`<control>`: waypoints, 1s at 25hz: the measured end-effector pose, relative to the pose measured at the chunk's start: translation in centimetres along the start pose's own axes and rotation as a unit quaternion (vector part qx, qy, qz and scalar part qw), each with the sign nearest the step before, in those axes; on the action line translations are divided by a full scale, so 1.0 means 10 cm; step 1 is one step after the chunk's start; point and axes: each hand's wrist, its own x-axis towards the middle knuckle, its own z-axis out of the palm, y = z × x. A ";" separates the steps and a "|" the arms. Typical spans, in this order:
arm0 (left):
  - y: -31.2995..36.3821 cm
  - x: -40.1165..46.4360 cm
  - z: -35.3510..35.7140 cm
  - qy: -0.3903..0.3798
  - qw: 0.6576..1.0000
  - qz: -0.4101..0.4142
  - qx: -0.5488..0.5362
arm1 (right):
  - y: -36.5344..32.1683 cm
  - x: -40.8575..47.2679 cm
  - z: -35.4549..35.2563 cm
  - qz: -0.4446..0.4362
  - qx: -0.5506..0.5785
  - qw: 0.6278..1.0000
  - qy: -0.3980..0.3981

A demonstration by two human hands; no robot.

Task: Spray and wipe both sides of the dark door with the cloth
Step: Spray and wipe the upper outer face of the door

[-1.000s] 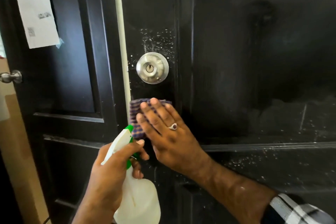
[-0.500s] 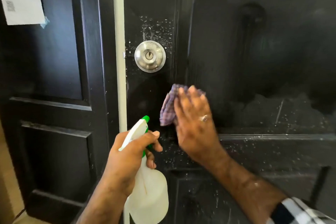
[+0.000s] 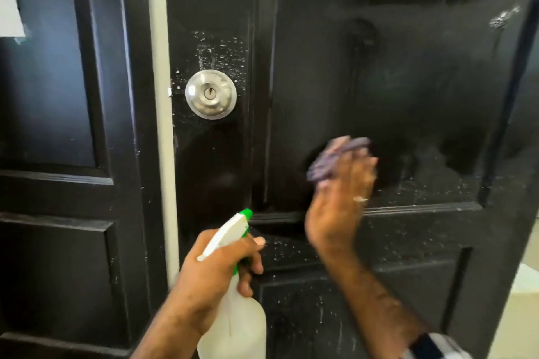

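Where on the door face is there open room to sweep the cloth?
Free: the upper panel of the dark door, above the right hand pressing the purple cloth. Crowded: around the round silver knob, and low left by the white spray bottle.

The dark door (image 3: 408, 90) stands upright and fills most of the view, its glossy black face split into recessed panels by raised mouldings. A round silver knob (image 3: 210, 94) with a keyhole at its centre is fixed near the door's left edge, and water droplets (image 3: 221, 51) cling to the surface just above and beside it, with finer specks scattered over the rail and lower panel beneath. The purple checked cloth (image 3: 335, 156), blurred, lies against the upper panel to the right of the knob, pressed there by the right hand (image 3: 341, 201).
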 end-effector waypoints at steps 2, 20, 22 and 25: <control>0.06 0.03 0.05 -0.003 1.000 0.016 0.004 | -0.15 -0.39 -0.07 -0.255 -0.022 0.952 -0.166; -0.25 0.40 1.69 -0.131 0.988 -0.011 0.078 | 2.43 0.34 -1.13 -0.043 -0.039 0.992 -0.110; -0.36 0.49 1.98 -0.155 0.986 -0.015 0.064 | 2.84 0.47 -1.42 0.244 0.092 0.965 -0.018; -0.54 0.65 2.43 -0.172 0.983 -0.016 0.063 | 2.99 0.41 -1.87 0.507 0.311 0.795 0.117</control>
